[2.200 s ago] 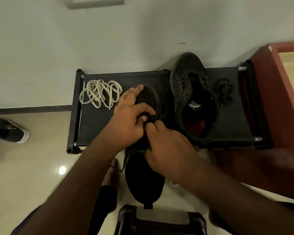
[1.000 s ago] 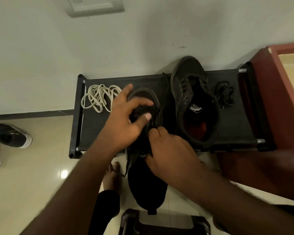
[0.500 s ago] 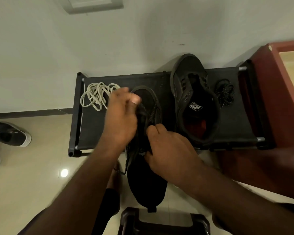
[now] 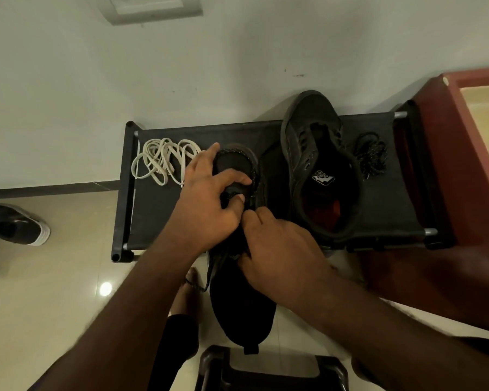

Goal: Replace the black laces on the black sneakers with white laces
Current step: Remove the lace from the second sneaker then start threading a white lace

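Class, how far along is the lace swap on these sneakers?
Done: the far sneaker is unlaced, its loose black lace heaped beside it. In hand: left hand and right hand pick at the near sneaker, still laced. Left: threading the white laces, untouched on the rack.

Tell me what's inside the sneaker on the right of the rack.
The sneaker shows a dark insole bearing a white logo and a red patch. Its toe space is hidden under the upper.

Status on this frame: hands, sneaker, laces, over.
Left hand pinches black lace on near sneaker; right hand grips that sneaker. White laces lie loose on shoe rack. Far sneaker unlaced, removed lace beside it. Nothing blocking.
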The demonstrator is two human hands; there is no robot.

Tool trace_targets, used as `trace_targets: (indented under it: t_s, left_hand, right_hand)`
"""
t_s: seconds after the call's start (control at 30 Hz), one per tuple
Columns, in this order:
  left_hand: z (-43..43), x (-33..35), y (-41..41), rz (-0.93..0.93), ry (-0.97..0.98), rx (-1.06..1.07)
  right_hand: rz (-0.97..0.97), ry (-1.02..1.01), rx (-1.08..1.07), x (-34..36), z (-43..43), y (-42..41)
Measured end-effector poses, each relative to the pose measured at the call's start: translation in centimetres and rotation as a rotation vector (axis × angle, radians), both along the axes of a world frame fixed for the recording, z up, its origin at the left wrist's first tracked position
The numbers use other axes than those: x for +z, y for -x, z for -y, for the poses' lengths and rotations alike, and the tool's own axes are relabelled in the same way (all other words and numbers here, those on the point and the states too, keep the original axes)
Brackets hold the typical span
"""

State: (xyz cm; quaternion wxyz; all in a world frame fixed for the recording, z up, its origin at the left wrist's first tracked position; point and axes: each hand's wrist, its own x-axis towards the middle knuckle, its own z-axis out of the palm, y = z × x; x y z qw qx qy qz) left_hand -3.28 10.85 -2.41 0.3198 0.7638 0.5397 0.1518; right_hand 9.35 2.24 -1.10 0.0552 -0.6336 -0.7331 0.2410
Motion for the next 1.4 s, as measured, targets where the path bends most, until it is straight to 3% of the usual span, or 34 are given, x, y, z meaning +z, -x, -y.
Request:
trace_targets:
  t_s: [0.6, 0.7, 0.8, 0.83, 0.93, 1.03, 1.4]
  left_hand:
    - [0.2, 0.2, -1.7, -0.092, 0.06, 0.082]
    - [0.2, 0.3, -2.0, 0.157, 0.056, 0.198]
    - [-0.6, 0.7, -1.4, 0.565, 0.039, 0.516]
    - [-0.9, 0.9, -1.0, 0.607, 0.025, 0.578]
    - [-1.0, 0.9, -0.3, 0.316, -0.005, 0.447]
    - [-0.1, 0.5, -0.8, 0.096, 0.138, 0.285]
    - [0.6, 0.4, -2.1, -0.087, 0.034, 0.233]
  right_hand:
    - [-0.023, -0.037, -0.011, -0.5, 0.1, -0.1]
    - [-0.015, -0.019, 0.003, -0.3, 0.0, -0.1]
    - [-0.026, -0.021, 0.012, -0.2, 0.1, 0.0]
    - [-0.032, -0.02, 0.013, -0.2, 0.1, 0.0]
    - [-0.045, -0.013, 0.006, -0.3, 0.2, 0.0]
    - [-0.038, -0.021, 0.012, -0.1, 0.1, -0.1]
    - [-0.001, 0.012, 0.043, -0.1, 0.1, 0.1]
